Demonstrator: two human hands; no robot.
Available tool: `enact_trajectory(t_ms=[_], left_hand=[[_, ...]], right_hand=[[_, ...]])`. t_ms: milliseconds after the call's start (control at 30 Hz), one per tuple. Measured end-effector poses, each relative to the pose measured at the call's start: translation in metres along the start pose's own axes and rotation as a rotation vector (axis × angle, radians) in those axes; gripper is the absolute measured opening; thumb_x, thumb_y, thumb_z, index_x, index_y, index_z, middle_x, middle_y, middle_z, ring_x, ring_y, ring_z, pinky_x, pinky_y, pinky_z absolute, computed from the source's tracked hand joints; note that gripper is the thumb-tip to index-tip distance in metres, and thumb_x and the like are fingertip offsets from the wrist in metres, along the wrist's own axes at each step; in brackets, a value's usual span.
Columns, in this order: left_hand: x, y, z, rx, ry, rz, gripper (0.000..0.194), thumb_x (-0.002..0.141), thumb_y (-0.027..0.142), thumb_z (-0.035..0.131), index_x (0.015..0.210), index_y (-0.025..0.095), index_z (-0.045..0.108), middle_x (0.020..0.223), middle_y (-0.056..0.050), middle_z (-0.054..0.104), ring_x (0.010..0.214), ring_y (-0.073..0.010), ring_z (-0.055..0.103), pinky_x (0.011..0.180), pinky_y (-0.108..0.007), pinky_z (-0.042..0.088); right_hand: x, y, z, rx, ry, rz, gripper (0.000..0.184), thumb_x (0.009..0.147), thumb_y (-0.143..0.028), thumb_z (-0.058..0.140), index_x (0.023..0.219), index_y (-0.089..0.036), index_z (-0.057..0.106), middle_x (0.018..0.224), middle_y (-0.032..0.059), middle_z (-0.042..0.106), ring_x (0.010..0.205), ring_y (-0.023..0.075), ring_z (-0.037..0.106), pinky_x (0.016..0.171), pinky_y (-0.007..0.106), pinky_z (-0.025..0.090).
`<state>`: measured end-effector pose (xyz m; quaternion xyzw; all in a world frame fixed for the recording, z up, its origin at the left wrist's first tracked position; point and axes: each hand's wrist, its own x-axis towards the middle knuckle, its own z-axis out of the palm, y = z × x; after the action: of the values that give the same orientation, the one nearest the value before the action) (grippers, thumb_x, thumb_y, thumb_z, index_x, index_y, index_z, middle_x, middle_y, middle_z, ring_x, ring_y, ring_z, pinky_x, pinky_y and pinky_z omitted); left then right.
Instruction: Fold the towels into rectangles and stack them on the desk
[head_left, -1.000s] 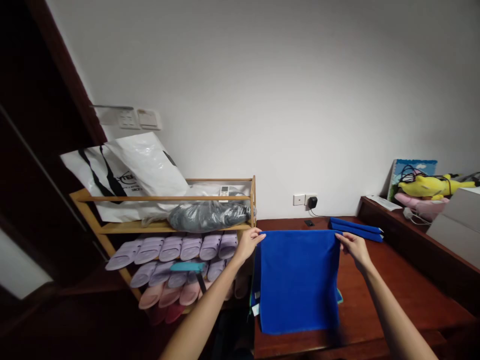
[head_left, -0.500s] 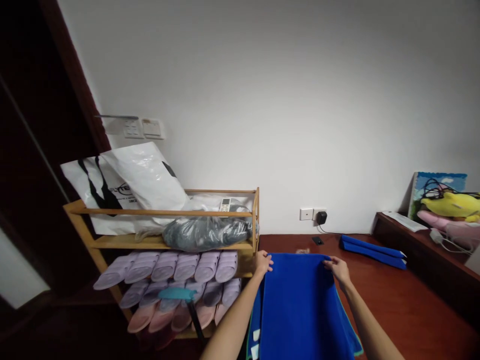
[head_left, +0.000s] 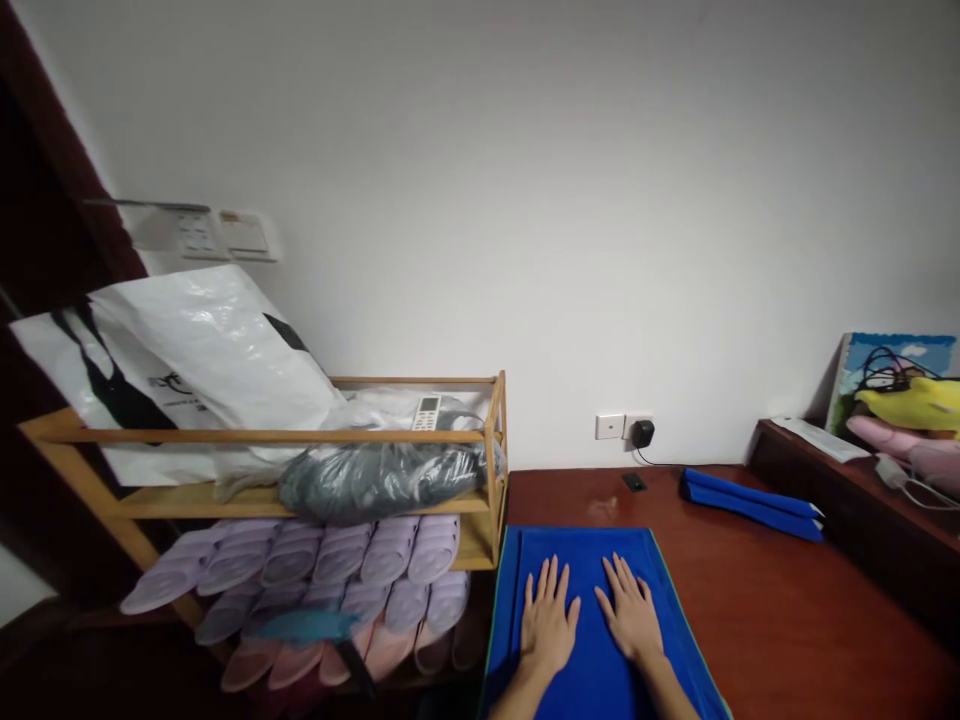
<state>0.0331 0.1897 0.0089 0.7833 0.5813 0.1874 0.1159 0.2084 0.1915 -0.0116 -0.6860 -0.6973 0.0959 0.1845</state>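
A blue cloth (head_left: 585, 560) with a thin green edge lies spread on the reddish-brown wooden tabletop (head_left: 795, 620). Both palms are down on it. My left hand (head_left: 549, 622) lies flat on the cloth's left part, fingers apart. Flat on its right part is my right hand (head_left: 631, 612), with the fingers stretched toward the wall. Neither hand grips anything. The cloth's near end runs out of view below. Farther right, a folded blue cloth bundle (head_left: 750, 503) rests on the table near the wall.
Left of the table stands a wooden shoe rack (head_left: 300, 437) with several slippers (head_left: 390, 550), a white bag (head_left: 202, 340), a plastic-wrapped bundle (head_left: 382, 475) and a remote control (head_left: 427, 412). A black plug (head_left: 642, 433) sits in the wall socket. At right, a raised ledge (head_left: 787, 460) holds a yellow plush toy (head_left: 915, 405).
Both hands have let go of the blue cloth's far edge and now lie flat on it. The raised cloth is down on the table. The view has shifted slightly to the right.
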Motion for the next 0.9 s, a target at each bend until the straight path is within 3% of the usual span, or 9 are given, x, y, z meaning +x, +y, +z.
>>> enact_trajectory(t_ms=[133,267,400,633,767,900], left_hand=[[-0.006,0.000,-0.004,0.161,0.043,0.039,0.054,0.094,0.044,0.026,0.144,0.026,0.023,0.152,-0.003,0.021,0.139,-0.0227,0.018,0.112,-0.049,0.021],[-0.047,-0.006,0.008,0.247,0.194,0.150,0.061,0.091,0.041,0.034,0.145,0.029,0.009,0.153,0.000,0.016,0.139,-0.0235,0.019,0.111,-0.049,0.023],[-0.093,-0.026,0.033,0.314,0.177,0.214,0.069,0.085,0.042,0.045,0.144,0.034,0.011,0.144,-0.003,0.038,0.127,-0.0258,0.044,0.098,-0.047,0.041],[-0.125,-0.015,0.015,0.376,0.240,0.230,0.067,0.087,0.036,0.042,0.145,0.030,0.011,0.149,-0.002,0.028,0.133,-0.0242,0.035,0.102,-0.046,0.034],[-0.149,-0.026,0.035,0.368,0.249,0.245,0.073,0.079,0.031,0.048,0.145,0.034,0.015,0.146,0.000,0.036,0.128,-0.0252,0.041,0.100,-0.048,0.035],[-0.158,-0.027,0.045,0.356,0.253,0.181,0.071,0.077,0.027,0.047,0.143,0.035,0.021,0.145,0.001,0.037,0.129,-0.0261,0.040,0.103,-0.051,0.031]], right_hand=[[-0.003,-0.003,-0.015,-0.066,-0.048,-0.018,0.066,0.088,-0.062,0.016,0.143,-0.026,0.026,0.152,0.0033,0.023,0.140,0.0186,0.016,0.112,0.045,0.020],[-0.043,-0.002,-0.013,-0.129,0.090,-0.012,0.066,0.087,-0.063,0.021,0.142,-0.028,0.026,0.152,0.0029,0.021,0.140,0.0223,0.017,0.110,0.047,0.025],[-0.089,-0.001,0.002,-0.189,0.106,0.073,0.066,0.083,-0.068,0.025,0.138,-0.032,0.036,0.148,0.0037,0.031,0.136,0.0274,0.028,0.105,0.051,0.033],[-0.126,-0.009,-0.007,-0.237,0.168,0.085,0.066,0.084,-0.067,0.023,0.139,-0.030,0.034,0.149,0.0044,0.029,0.137,0.0272,0.025,0.105,0.052,0.030],[-0.157,0.002,0.010,-0.288,0.267,0.144,0.066,0.082,-0.068,0.028,0.136,-0.031,0.040,0.146,0.0057,0.035,0.135,0.0317,0.030,0.104,0.056,0.029],[-0.167,0.006,0.017,-0.285,0.299,0.150,0.065,0.082,-0.068,0.028,0.136,-0.033,0.038,0.146,0.0038,0.036,0.135,0.0308,0.031,0.104,0.056,0.028]])
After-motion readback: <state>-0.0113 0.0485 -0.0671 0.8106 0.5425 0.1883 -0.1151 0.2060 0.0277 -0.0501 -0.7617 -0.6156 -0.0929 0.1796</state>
